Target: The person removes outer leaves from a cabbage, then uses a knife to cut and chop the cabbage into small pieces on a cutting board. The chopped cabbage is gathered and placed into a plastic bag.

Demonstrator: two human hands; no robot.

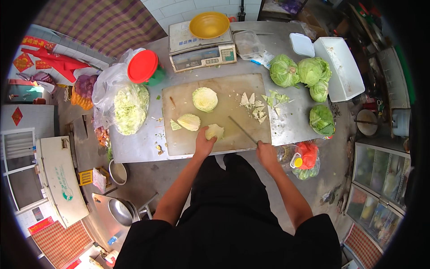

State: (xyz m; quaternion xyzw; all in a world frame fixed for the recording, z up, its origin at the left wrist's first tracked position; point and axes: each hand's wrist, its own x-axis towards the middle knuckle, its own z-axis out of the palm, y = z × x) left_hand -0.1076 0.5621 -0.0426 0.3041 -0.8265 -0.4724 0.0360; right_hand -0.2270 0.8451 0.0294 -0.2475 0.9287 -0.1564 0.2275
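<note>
My left hand (204, 144) grips a cabbage wedge (214, 131) at the near edge of the cutting board (179, 142). My right hand (266, 153) holds a knife (242, 129) by its handle, the blade slanting up and left over the board, just right of the wedge. Another wedge (189, 121) lies left of it. A halved cabbage (205, 99) sits cut side up farther back. Cut core scraps (254, 106) lie on the board's right part.
Whole cabbages (298, 71) lie at the table's right, one (321, 119) nearer me. A plastic bag of shredded cabbage (129, 107) stands at the left beside a red lid (142, 66). A scale (201, 51) with a yellow bowl (209, 24) stands behind; white bin (344, 67) at right.
</note>
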